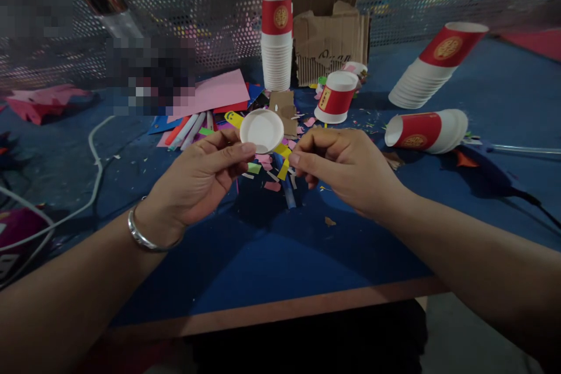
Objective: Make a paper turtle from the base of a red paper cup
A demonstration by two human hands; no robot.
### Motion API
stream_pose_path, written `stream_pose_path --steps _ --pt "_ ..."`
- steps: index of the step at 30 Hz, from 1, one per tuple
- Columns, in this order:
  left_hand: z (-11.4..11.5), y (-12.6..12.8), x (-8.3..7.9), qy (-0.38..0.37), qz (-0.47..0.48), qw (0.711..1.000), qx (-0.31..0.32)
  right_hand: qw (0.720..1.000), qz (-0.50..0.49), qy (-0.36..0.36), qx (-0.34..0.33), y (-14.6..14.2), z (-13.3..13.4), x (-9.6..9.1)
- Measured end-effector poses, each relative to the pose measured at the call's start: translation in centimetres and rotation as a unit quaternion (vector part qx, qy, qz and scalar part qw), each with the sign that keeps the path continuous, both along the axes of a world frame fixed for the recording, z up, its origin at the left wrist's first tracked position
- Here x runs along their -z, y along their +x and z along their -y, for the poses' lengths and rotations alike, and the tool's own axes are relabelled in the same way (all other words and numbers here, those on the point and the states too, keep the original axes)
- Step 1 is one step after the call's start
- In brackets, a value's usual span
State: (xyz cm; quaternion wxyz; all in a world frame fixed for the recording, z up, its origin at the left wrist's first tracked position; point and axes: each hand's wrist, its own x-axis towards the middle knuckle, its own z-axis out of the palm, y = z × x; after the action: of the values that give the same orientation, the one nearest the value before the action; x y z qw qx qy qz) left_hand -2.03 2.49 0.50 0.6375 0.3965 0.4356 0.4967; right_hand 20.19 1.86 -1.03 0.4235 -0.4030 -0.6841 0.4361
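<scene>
My left hand point(204, 178) is closed, pinching a small round white cup bottom point(262, 130) by its rim and holding it up over the blue table point(272, 257). A silver bangle sits on that wrist. My right hand point(342, 166) is closed a little to the right of the white disc, thumb and fingers pinched together near a yellow paper strip point(283, 169). What the pinch holds is too small to make out. Coloured paper scraps point(267, 166) lie on the table just under both hands.
Red-and-white paper cups stand around: a tall stack point(276, 35), one upside-down cup point(336, 97), a leaning stack point(436, 64), a stack lying on its side point(425, 130). Torn cardboard point(328, 41), pink paper point(214, 93), pens point(186, 130), a white cable point(94, 169) and a glue gun point(486, 169) lie about.
</scene>
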Motion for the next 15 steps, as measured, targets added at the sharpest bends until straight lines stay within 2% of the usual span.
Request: stream_pose_path --steps 4,9,15 --pt "-0.02 -0.2 0.12 -0.015 0.009 1.0 -0.016 1.0 -0.009 -0.006 -0.006 -0.14 0.07 0.01" --pt "0.31 -0.02 0.35 0.003 0.022 1.0 -0.001 1.0 -0.007 -0.009 -0.001 -0.22 0.26 0.0" --pt "0.4 -0.34 -0.1 0.027 -0.002 1.0 -0.006 1.0 0.007 0.007 0.009 -0.24 0.26 -0.22"
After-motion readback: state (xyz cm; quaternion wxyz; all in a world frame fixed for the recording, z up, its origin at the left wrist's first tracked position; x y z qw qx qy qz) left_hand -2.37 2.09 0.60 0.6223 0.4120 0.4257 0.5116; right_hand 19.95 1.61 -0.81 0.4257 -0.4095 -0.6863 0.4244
